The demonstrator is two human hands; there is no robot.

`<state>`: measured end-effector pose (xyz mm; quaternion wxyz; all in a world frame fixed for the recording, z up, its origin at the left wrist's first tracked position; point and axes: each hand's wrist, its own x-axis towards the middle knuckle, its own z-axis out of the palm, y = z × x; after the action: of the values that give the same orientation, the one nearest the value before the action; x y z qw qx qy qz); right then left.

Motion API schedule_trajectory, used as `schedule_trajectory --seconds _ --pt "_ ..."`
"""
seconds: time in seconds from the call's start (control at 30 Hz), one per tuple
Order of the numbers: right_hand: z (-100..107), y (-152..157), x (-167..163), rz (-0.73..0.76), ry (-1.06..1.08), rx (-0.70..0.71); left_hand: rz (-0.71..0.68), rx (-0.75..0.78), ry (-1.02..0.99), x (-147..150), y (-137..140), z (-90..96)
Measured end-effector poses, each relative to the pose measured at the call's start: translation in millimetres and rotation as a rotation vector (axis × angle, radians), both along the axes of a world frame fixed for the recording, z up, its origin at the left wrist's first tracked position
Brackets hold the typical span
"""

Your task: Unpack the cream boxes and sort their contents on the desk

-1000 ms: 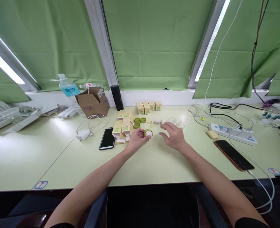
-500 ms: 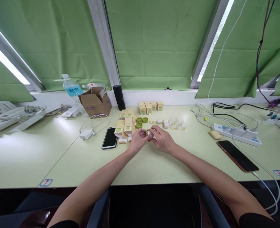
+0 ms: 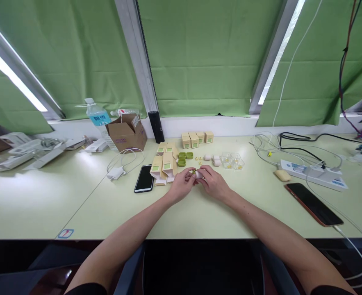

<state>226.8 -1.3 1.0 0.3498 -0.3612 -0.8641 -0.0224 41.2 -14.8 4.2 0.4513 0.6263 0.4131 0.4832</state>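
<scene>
Left hand (image 3: 181, 184) and right hand (image 3: 215, 183) are holding a small white-and-green case (image 3: 198, 175) between them over the worktop (image 3: 199, 219), bent fingers (image 3: 208, 171) are pinching it, green containers (image 3: 182, 162) are lying to its far left, clear containers (image 3: 231, 160) to its far right

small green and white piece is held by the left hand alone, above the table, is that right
Not the left hand alone: the head view shows the right hand's fingers on the small green and white piece too, above the table.
</scene>
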Motion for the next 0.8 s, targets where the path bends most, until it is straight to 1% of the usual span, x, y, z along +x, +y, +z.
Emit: schedule_trajectory --seconds 0.13,0.3,0.47,0.57,0.7,0.8 --pt "0.3 -1.9 -1.6 -0.006 -0.008 0.012 0.036 0.035 0.101 -0.6 -1.7 0.5" --pt "2.3 -5.5 -9.2 -0.024 -0.020 0.038 0.113 0.039 0.247 -1.3 -3.0 4.3" --pt "5.3 -8.6 -17.2 -0.063 -0.041 0.034 0.187 0.070 0.307 0.4 -4.8 9.8" --pt "5.4 -10.0 -17.9 -0.068 -0.039 0.015 0.188 0.058 0.330 0.9 -5.8 11.0" --pt "3.8 -10.2 -14.9 -0.047 -0.004 -0.001 0.152 0.020 0.325 -0.6 -6.1 11.4" --pt "3.2 -8.8 -10.9 -0.001 0.067 -0.027 0.112 0.055 0.322 -3.4 -6.0 13.1"
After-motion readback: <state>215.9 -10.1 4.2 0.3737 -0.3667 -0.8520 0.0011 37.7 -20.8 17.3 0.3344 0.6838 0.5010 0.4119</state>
